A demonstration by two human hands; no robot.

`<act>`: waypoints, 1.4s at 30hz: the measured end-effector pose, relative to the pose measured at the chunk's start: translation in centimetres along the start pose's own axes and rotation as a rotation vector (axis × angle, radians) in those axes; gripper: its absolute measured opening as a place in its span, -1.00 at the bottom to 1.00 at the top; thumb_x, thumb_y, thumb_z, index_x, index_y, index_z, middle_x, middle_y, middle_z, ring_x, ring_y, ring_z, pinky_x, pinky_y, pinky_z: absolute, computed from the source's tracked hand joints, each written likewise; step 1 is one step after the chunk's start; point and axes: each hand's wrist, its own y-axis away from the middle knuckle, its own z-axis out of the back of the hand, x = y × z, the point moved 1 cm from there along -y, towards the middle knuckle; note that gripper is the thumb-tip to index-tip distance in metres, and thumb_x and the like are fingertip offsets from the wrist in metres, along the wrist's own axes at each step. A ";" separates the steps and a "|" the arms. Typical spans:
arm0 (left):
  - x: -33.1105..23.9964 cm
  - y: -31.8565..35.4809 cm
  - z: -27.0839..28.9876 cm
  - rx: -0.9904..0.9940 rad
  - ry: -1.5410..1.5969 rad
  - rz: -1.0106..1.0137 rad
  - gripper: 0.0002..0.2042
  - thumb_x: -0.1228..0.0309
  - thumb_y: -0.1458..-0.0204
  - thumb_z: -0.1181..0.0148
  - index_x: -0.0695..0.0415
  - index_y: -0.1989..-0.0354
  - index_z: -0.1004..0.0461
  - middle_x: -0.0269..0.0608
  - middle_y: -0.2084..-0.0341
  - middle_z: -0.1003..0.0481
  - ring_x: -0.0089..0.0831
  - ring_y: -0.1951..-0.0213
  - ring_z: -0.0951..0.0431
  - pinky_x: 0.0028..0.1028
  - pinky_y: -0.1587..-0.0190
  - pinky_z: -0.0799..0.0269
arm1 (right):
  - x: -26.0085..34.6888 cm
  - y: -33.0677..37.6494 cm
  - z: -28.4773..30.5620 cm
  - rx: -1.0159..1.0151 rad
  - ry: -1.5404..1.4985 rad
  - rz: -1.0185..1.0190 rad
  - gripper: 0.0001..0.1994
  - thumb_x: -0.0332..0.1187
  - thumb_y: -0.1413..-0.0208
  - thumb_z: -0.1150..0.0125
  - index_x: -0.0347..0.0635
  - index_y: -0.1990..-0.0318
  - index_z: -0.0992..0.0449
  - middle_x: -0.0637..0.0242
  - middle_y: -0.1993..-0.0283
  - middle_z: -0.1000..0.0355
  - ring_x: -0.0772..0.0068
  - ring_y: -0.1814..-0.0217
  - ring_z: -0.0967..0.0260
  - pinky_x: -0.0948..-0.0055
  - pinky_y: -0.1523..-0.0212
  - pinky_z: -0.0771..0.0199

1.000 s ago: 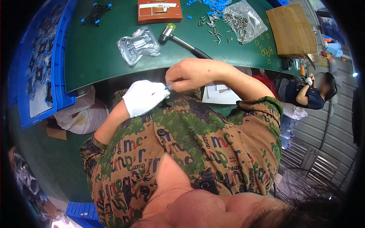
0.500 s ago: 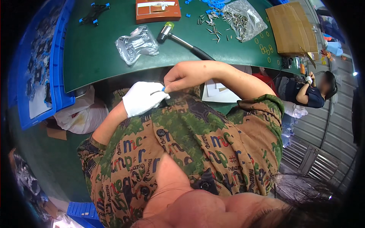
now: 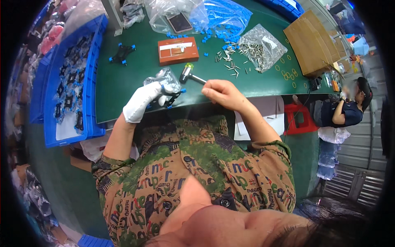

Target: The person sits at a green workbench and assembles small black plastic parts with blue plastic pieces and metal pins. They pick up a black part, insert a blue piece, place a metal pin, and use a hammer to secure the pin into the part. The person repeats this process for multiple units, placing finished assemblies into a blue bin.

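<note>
Black frame part in gloved left hand at table's front edge; right hand at hammer

The left hand (image 3: 141,101), in a white glove, gripped a black frame part (image 3: 173,99) with blue end pieces (image 3: 183,91). The part was tilted, at the near edge of the green table (image 3: 112,92); whether it rested on the surface or hung just above could not be told. Just beyond it lay a clear plastic bag (image 3: 170,76), partly hidden by glove and part.

The right hand (image 3: 221,94), bare, had its fingers curled at the handle end of a hammer (image 3: 198,78). The hand covered the grip, so whether it had closed on it could not be told. The hammer's head pointed left, near the clear bag.

Farther back: an orange-brown box (image 3: 185,56); to its left, a second black part (image 3: 122,54) with blue ends. Right of the box lay loose metal pins (image 3: 233,66) beside a clear bag of pins (image 3: 263,45), then scattered yellow rings (image 3: 291,75) near a cardboard box (image 3: 308,43). A phone (image 3: 180,22) lay behind the orange-brown box. At far left, a blue tray (image 3: 88,135) held many similar black parts. A co-worker (image 3: 345,110) sat at right.
</note>
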 end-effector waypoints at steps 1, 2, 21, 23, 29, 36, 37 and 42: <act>0.1 -0.2 -0.1 -0.071 0.090 0.030 -0.60 0.17 -0.43 0.10 0.20 0.20 -0.62 -0.33 0.31 -0.55 -0.63 0.40 -0.42 -0.59 0.25 -0.30 | 0.0 0.0 -0.3 -0.025 0.116 0.090 -0.77 -0.26 -0.36 -0.22 -0.25 0.27 -0.54 0.44 0.46 -0.37 0.59 0.38 -0.33 0.48 0.32 -0.38; 0.0 -0.5 -0.1 -0.076 0.055 0.062 -0.59 0.16 -0.43 0.11 0.20 0.22 -0.61 -0.33 0.32 -0.56 -0.63 0.42 -0.41 -0.58 0.28 -0.30 | -0.1 0.5 -0.5 -0.055 0.229 0.165 -0.78 -0.27 -0.35 -0.23 -0.26 0.26 -0.55 0.39 0.43 -0.40 0.54 0.34 -0.37 0.44 0.26 -0.42; -1.9 -5.5 2.1 -0.076 -0.085 -0.148 -0.61 0.34 -0.32 -0.04 0.26 -0.24 -0.47 -0.42 0.33 -0.47 -0.62 0.27 -0.44 -0.58 0.13 -0.37 | -2.3 1.9 -0.3 -0.394 1.011 0.112 -0.71 -0.15 -0.17 -0.34 -0.13 0.09 -0.54 0.19 0.21 -0.43 0.04 0.13 -0.47 0.12 0.12 -0.48; -3.3 -7.5 1.6 -0.169 -0.244 -0.144 -0.61 0.41 -0.30 -0.06 0.29 -0.26 -0.44 -0.34 0.27 -0.54 -0.60 0.22 -0.50 -0.54 0.02 -0.42 | -2.9 1.2 -0.5 -0.359 0.960 0.025 -0.67 -0.14 -0.15 -0.34 -0.12 0.03 -0.57 0.17 0.17 -0.45 0.01 0.06 -0.49 0.05 0.04 -0.49; -1.8 -14.8 4.8 -0.253 -0.707 -0.328 -0.65 0.35 -0.29 -0.06 0.26 -0.16 -0.50 -0.18 0.16 -0.65 -0.43 0.11 -0.63 -0.44 -0.04 -0.48 | -1.3 2.5 0.3 -0.300 0.846 0.014 -0.70 -0.19 -0.15 -0.33 -0.17 0.06 -0.60 0.16 0.21 -0.44 0.00 0.10 -0.49 0.11 0.08 -0.51; -3.2 -16.2 4.3 -0.175 -0.873 -0.371 -0.71 0.28 -0.22 -0.03 0.13 0.03 -0.57 0.02 0.20 -0.62 -0.02 0.14 -0.61 -0.22 0.01 -0.47 | -0.6 1.9 1.6 -0.573 0.329 0.149 -0.80 -0.28 -0.28 -0.26 -0.20 0.08 -0.53 0.23 0.27 -0.43 0.30 0.30 -0.50 0.29 0.27 -0.52; -3.6 -16.3 4.4 -0.128 -0.931 -0.383 -0.72 0.28 -0.21 -0.03 0.13 0.06 -0.59 0.02 0.20 -0.62 0.00 0.14 -0.60 -0.20 0.01 -0.47 | -0.5 1.8 1.4 -0.526 0.003 0.081 -0.80 -0.29 -0.36 -0.19 -0.20 0.01 -0.47 0.31 0.35 -0.41 0.55 0.48 -0.38 0.44 0.45 -0.44; -4.2 -16.1 3.7 -0.099 -1.072 -0.430 -0.73 0.25 -0.19 -0.04 0.11 0.17 -0.62 0.04 0.25 -0.61 0.07 0.18 -0.57 -0.11 0.03 -0.44 | 2.9 -2.1 2.1 -0.473 0.161 0.124 -0.72 -0.27 -0.38 -0.15 -0.21 -0.11 -0.41 0.17 0.37 -0.50 0.25 0.38 -0.55 0.30 0.38 -0.51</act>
